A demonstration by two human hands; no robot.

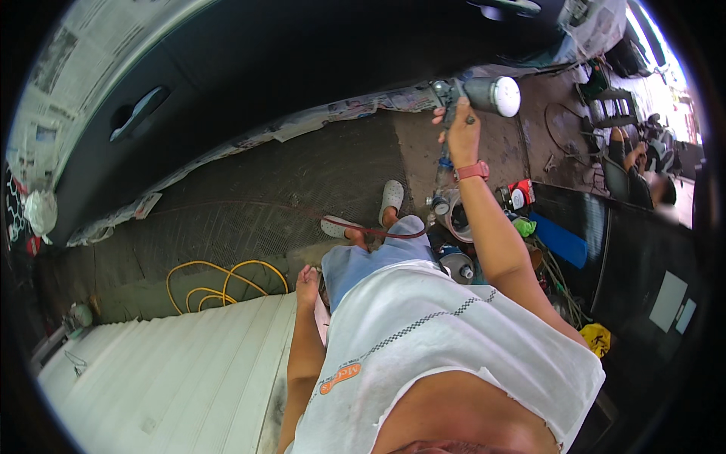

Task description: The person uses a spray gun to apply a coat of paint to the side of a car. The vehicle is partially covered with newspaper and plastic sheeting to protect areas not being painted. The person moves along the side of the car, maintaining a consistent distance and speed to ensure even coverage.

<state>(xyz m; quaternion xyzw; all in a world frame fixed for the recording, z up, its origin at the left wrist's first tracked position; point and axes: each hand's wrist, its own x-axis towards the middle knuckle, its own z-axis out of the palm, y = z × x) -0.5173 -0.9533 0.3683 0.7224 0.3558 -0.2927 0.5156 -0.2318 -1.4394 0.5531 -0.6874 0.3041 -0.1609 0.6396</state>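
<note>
My right hand (pixel 463 129) is wrapped round the handle of a paint spray gun (pixel 451 98), held up at the lower edge of a glossy black car side panel (pixel 249 68). A grey cup with a white end (pixel 499 96) sticks out from the gun to the right. Beneath the hand, a fitting with a blue part (pixel 445 163) hangs from the handle. My left hand (pixel 307 277) hangs low beside my shorts, its fingers curled; whether anything is in them is hidden. A dark red hose (pixel 378 229) crosses in front of my legs.
Newspaper masking (pixel 340 110) lines the panel's lower edge. A yellow hose (pixel 227 284) lies coiled on the floor near white corrugated sheeting (pixel 181 371). Cans and a bucket (pixel 456 216) crowd beneath my right arm. A person (pixel 643 170) sits at the far right.
</note>
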